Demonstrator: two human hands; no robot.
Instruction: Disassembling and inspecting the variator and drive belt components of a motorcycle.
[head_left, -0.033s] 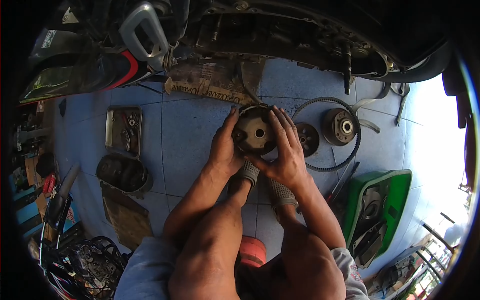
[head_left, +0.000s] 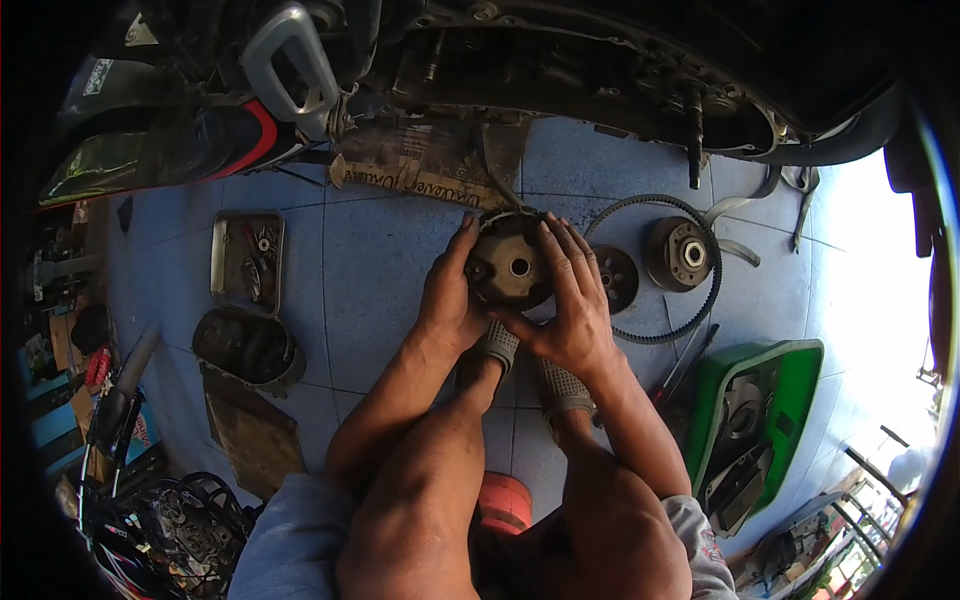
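Observation:
Between my two palms sits a round, dark metal transmission part [head_left: 510, 262] with a hole through its centre and a notched rim. The fingers of my left hand [head_left: 447, 290] curve along its left edge. My right hand [head_left: 575, 290] wraps the right edge, fingers lying over the rim and thumb at the near side. The part's underside is hidden. Just right of my right hand lies a smaller round disc [head_left: 617, 280] with holes. Beyond it rests a thick round pulley assembly [head_left: 688, 254] with a pale central nut, inside a loop of toothed drive belt [head_left: 640, 338].
A motorcycle's open engine side [head_left: 560, 75] with a protruding shaft [head_left: 694, 140] spans the far edge. Cardboard [head_left: 400, 170] lies beneath it. At left are a metal tray [head_left: 218, 262] of small parts and a dark cover [head_left: 240, 345]; at right, a green bin [head_left: 800, 375] of parts.

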